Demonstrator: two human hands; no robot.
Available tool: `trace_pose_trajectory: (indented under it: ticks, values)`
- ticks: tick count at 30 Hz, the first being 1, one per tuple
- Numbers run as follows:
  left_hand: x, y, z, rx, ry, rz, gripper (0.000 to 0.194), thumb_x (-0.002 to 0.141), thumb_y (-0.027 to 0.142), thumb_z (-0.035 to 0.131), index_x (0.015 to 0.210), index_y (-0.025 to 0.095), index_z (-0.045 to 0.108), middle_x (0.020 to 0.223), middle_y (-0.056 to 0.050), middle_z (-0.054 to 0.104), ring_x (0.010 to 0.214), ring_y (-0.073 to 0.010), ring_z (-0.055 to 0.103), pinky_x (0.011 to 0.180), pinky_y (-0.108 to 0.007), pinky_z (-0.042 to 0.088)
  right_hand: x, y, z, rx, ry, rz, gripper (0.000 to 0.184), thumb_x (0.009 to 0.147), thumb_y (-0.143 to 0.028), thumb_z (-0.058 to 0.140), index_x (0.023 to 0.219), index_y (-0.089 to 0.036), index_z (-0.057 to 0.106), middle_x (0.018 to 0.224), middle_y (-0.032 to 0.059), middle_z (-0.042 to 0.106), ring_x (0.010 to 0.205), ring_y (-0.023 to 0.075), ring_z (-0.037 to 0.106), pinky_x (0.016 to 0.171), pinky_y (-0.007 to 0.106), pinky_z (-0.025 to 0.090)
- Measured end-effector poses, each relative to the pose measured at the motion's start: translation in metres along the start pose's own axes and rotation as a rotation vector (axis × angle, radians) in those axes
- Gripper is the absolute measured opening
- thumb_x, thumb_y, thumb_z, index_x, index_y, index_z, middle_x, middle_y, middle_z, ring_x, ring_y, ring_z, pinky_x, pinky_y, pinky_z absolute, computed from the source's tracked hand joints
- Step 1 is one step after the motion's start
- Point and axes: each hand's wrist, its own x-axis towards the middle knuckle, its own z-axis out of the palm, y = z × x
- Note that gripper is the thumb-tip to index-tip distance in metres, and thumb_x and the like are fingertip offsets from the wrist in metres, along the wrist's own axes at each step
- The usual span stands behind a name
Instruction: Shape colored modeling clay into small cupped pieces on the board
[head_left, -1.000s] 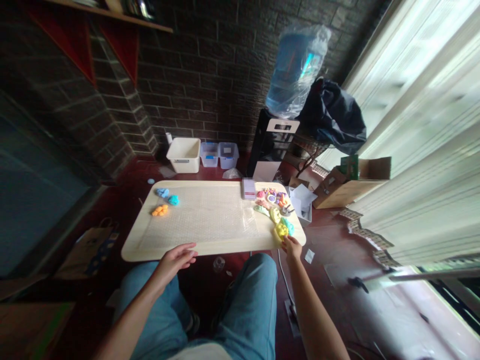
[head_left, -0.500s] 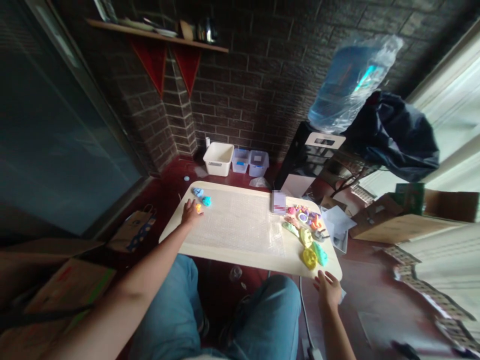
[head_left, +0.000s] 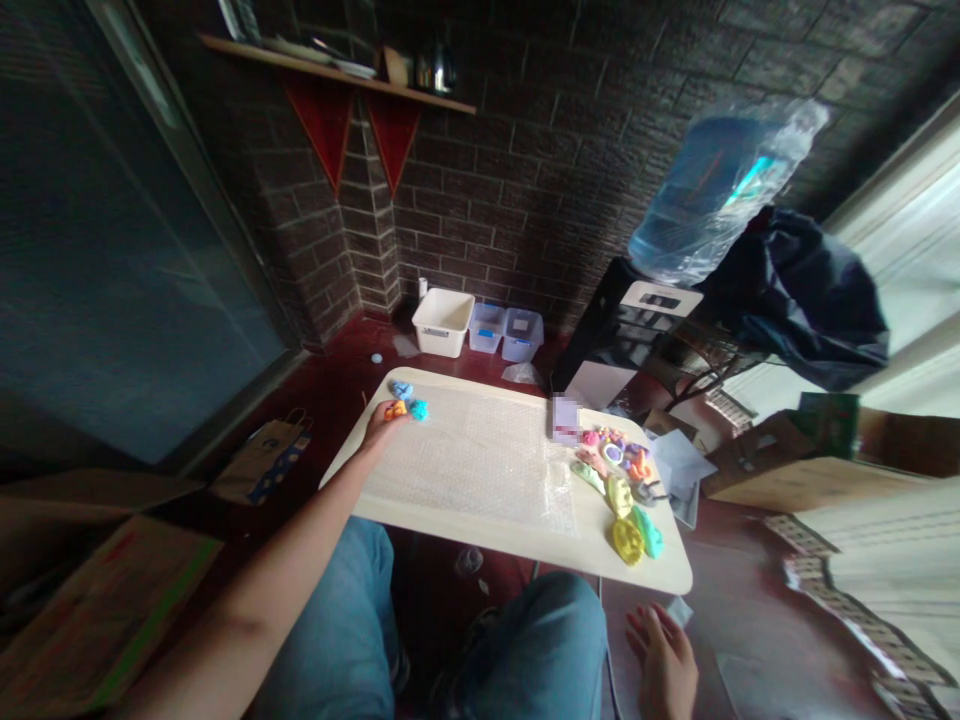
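At the far left corner of the low cream table (head_left: 480, 540), my left hand (head_left: 382, 428) has its fingers closed round an orange lump of modelling clay (head_left: 396, 409). Beside it lie a blue clay lump (head_left: 402, 389) and a turquoise one (head_left: 419, 410). My right hand (head_left: 664, 655) hangs off the table's near right corner, fingers loosely apart, holding nothing. Nearest to it on the tabletop are a yellow clay lump (head_left: 628, 541) and a mint green one (head_left: 648, 533). A sheet of bubble wrap (head_left: 472, 455) covers the middle of the table.
On the table's right side sit a pale yellow lump (head_left: 619, 495), several small coloured pieces (head_left: 613, 453) and a blurred card-like box (head_left: 565, 420). Behind stand a white bin (head_left: 442, 325) and a water dispenser (head_left: 622, 330). Cardboard boxes (head_left: 810, 460) are at right; my knees are under the near edge.
My left hand has closed on the orange lump, which has shifted slightly away and left among the other lumps. My right hand has dropped lower, away from the table edge. The view has tilted slightly.
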Motion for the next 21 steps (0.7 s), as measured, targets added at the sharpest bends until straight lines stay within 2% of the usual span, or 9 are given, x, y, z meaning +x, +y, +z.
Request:
trace_pose_trajectory:
  ticks: [3,5,7,9,13,18,21]
  values:
    - [-0.031,0.019,0.001,-0.38,-0.199,-0.128,0.034,0.095,0.041,0.049,0.113,0.015,0.062,0.114,-0.012,0.065,0.099,-0.0229,0.066,0.082,-0.041,0.055,-0.012,-0.001,0.014,0.017,-0.047,0.026,0.046,0.052,-0.055,0.078,0.086,-0.028,0.064,0.084,0.0093,0.072,0.078,0.0329,0.073,0.061,0.045,0.059]
    - [-0.057,0.03,0.003,-0.599,-0.302,-0.192,0.039,0.093,0.051,0.046,0.105,0.019,0.064,0.108,-0.01,0.067,0.094,-0.0236,0.067,0.076,-0.04,0.056,-0.021,-0.004,0.028,0.034,-0.097,0.034,0.051,0.052,-0.055,0.08,0.089,-0.025,0.063,0.083,0.0072,0.072,0.077,0.0304,0.073,0.06,0.041,0.058]
    - [-0.081,0.04,0.009,-0.764,-0.381,-0.26,0.046,0.088,0.062,0.05,0.093,0.018,0.064,0.095,-0.009,0.068,0.083,-0.0221,0.068,0.067,-0.037,0.055,-0.031,-0.008,0.043,0.054,-0.15,0.035,0.055,0.053,-0.054,0.081,0.094,-0.022,0.063,0.084,0.0053,0.072,0.077,0.027,0.073,0.06,0.036,0.057]
    - [-0.1,0.05,0.017,-0.884,-0.441,-0.315,0.043,0.083,0.061,0.059,0.082,0.019,0.06,0.082,-0.005,0.065,0.069,-0.0167,0.065,0.059,-0.03,0.051,-0.043,-0.013,0.057,0.072,-0.2,0.039,0.055,0.056,-0.055,0.08,0.097,-0.021,0.064,0.087,0.005,0.072,0.076,0.0237,0.072,0.06,0.032,0.056]
    - [-0.128,0.069,0.033,-1.03,-0.508,-0.358,0.044,0.081,0.056,0.066,0.068,0.018,0.047,0.062,0.004,0.052,0.048,-0.0082,0.051,0.043,-0.018,0.036,-0.068,-0.02,0.073,0.092,-0.283,0.051,0.053,0.06,-0.055,0.079,0.099,-0.022,0.065,0.09,0.0051,0.073,0.074,0.0204,0.071,0.06,0.028,0.054]
    - [-0.15,0.085,0.039,-1.066,-0.528,-0.382,0.054,0.085,0.056,0.06,0.055,0.018,0.035,0.044,0.007,0.037,0.031,-0.006,0.034,0.034,-0.018,0.02,-0.092,-0.021,0.079,0.085,-0.341,0.055,0.045,0.063,-0.054,0.077,0.092,-0.021,0.066,0.085,0.0068,0.074,0.071,0.0206,0.07,0.059,0.028,0.052]
    - [-0.161,0.09,0.043,-1.068,-0.533,-0.396,0.058,0.087,0.054,0.058,0.05,0.019,0.03,0.038,0.007,0.03,0.025,-0.0052,0.027,0.032,-0.019,0.013,-0.105,-0.03,0.086,0.069,-0.374,0.021,0.041,0.066,-0.054,0.075,0.087,-0.021,0.065,0.081,0.0059,0.073,0.068,0.0203,0.068,0.059,0.028,0.051]
